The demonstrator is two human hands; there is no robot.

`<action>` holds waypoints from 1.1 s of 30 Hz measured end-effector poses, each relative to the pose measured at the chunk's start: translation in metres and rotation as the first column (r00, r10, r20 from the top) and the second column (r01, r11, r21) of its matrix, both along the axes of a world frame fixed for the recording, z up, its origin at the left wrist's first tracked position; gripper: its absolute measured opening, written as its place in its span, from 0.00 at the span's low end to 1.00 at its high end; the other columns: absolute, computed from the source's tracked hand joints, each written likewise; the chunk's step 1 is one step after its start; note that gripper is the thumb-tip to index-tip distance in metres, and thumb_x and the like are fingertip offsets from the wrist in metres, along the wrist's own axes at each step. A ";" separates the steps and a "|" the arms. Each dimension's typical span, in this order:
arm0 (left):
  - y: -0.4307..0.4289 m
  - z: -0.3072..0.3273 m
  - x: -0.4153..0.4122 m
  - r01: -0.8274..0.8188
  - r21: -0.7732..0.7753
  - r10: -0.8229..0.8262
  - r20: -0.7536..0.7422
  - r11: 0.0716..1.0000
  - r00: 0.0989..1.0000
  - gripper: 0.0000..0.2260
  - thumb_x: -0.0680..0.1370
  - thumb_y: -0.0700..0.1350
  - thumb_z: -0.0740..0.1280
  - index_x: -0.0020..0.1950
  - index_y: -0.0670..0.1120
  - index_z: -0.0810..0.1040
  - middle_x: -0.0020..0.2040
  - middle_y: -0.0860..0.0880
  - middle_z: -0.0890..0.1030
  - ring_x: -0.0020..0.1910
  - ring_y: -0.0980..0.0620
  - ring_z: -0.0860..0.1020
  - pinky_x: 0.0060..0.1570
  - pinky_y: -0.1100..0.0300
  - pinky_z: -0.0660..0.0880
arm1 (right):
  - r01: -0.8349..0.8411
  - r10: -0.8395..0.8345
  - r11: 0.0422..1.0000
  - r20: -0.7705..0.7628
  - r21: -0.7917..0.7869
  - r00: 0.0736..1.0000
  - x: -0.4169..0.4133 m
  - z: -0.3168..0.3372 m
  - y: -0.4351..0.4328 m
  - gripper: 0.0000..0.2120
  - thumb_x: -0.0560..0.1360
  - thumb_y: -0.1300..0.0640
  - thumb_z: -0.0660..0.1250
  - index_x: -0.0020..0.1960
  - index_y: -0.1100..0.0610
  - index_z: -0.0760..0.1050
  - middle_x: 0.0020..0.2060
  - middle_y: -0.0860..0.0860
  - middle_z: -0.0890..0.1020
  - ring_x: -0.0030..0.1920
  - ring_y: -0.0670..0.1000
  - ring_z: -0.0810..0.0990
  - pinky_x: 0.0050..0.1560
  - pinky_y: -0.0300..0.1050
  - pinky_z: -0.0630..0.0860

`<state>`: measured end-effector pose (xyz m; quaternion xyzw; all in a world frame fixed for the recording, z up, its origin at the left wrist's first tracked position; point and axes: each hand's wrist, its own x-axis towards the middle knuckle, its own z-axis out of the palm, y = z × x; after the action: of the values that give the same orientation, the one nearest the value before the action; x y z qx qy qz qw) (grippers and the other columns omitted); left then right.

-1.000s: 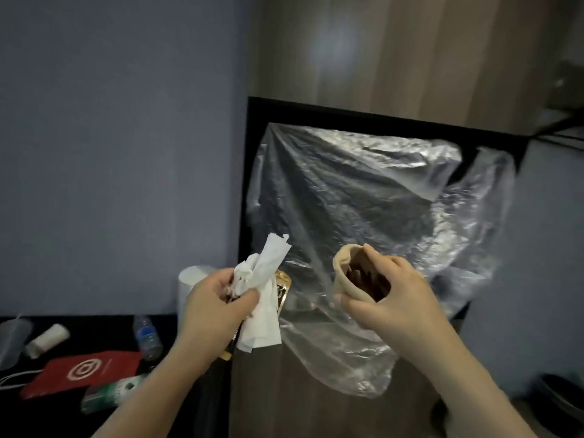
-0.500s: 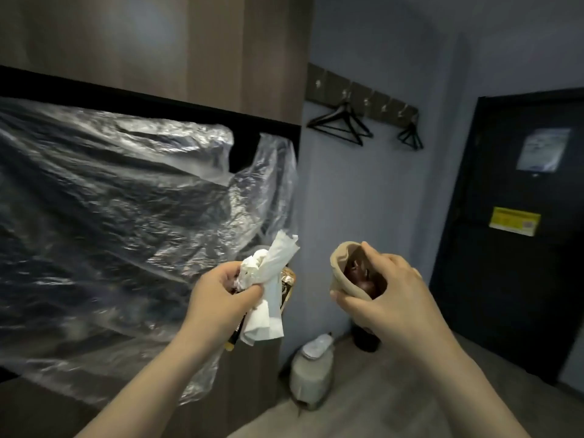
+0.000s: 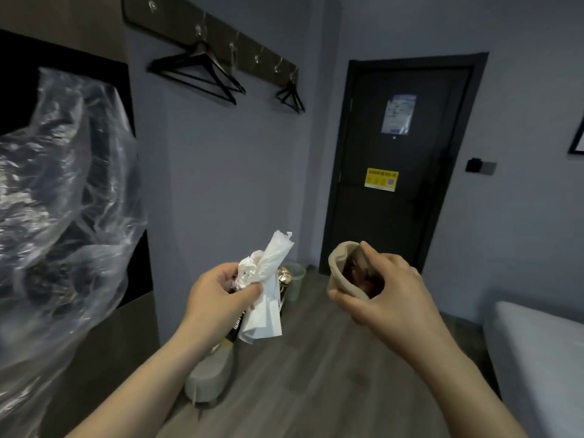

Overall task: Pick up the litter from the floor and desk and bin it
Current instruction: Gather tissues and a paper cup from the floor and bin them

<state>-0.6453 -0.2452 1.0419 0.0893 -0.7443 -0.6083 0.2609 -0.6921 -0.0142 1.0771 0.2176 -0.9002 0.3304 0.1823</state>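
Now clutches tissue point(image 3: 262, 295) in left hand point(image 3: 218, 300), squashed cup point(image 3: 339, 276) in right hand point(image 3: 388, 298), neither yet binned, wastebasket point(image 3: 296, 281) beyond them.

Wood floor point(image 3: 316, 374) carries grey container point(image 3: 208, 377), green bin point(image 3: 295, 281).

Floor point(image 3: 316, 390) lane is running open straight ahead, between the cabinet point(image 3: 104, 349) on the left and the bed point(image 3: 537, 358) on the right. Plastic sheet point(image 3: 63, 216) is bulging out over the cabinet, crowding the space left of the left hand point(image 3: 221, 298). Beige container point(image 3: 208, 374), looks like a lidded bin but blurred, is sitting on the floor just beside the cabinet corner, under the left forearm, pinching the lane there. Green bin point(image 3: 298, 284) is standing against the far wall near the door point(image 3: 401, 169), partly hidden behind the tissue point(image 3: 262, 295) in the left grip. Right hand point(image 3: 388, 298), gripping the crumpled cup point(image 3: 344, 276), is facing open air. Hangers point(image 3: 196, 71) are hanging well above both hands.
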 end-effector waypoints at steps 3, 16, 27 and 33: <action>-0.016 -0.009 -0.054 0.023 -0.013 -0.023 0.014 1.000 1.000 0.09 0.72 0.35 0.70 0.44 0.50 0.82 0.35 0.52 0.85 0.32 0.58 0.80 0.29 0.72 0.72 | 0.039 -0.039 0.999 0.000 0.009 0.999 -0.047 -0.006 -0.017 0.42 0.67 0.38 0.71 0.76 0.42 0.58 0.56 0.40 0.68 0.60 0.45 0.66 0.54 0.38 0.65; -0.130 -0.007 -0.274 0.112 0.092 -0.117 0.052 0.989 0.992 0.10 0.70 0.35 0.72 0.42 0.50 0.80 0.34 0.54 0.84 0.32 0.58 0.81 0.36 0.61 0.75 | 0.089 -0.094 0.993 0.060 0.078 0.994 -0.249 -0.011 -0.123 0.44 0.66 0.35 0.70 0.77 0.44 0.56 0.60 0.42 0.70 0.61 0.46 0.66 0.58 0.39 0.69; -0.167 -0.038 -0.444 0.047 0.092 -0.059 0.126 0.995 0.990 0.10 0.65 0.41 0.70 0.45 0.49 0.80 0.37 0.50 0.85 0.37 0.49 0.83 0.38 0.52 0.79 | 0.056 -0.061 0.997 0.101 0.057 0.993 -0.443 -0.053 -0.150 0.43 0.67 0.37 0.71 0.76 0.45 0.57 0.61 0.43 0.70 0.62 0.46 0.66 0.55 0.38 0.67; -0.169 -0.042 -0.566 -0.047 -0.021 0.050 0.198 0.999 0.979 0.10 0.62 0.46 0.66 0.42 0.49 0.80 0.37 0.46 0.84 0.39 0.39 0.82 0.40 0.41 0.79 | 0.017 -0.024 0.998 0.126 0.055 0.992 -0.574 -0.061 -0.148 0.39 0.67 0.39 0.71 0.75 0.43 0.61 0.59 0.44 0.71 0.60 0.47 0.67 0.54 0.38 0.67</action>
<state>-1.2109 -0.4141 0.9996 0.1655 -0.7692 -0.5836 0.2008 -1.2661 -0.1626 1.0157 0.1917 -0.9207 0.3171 0.1223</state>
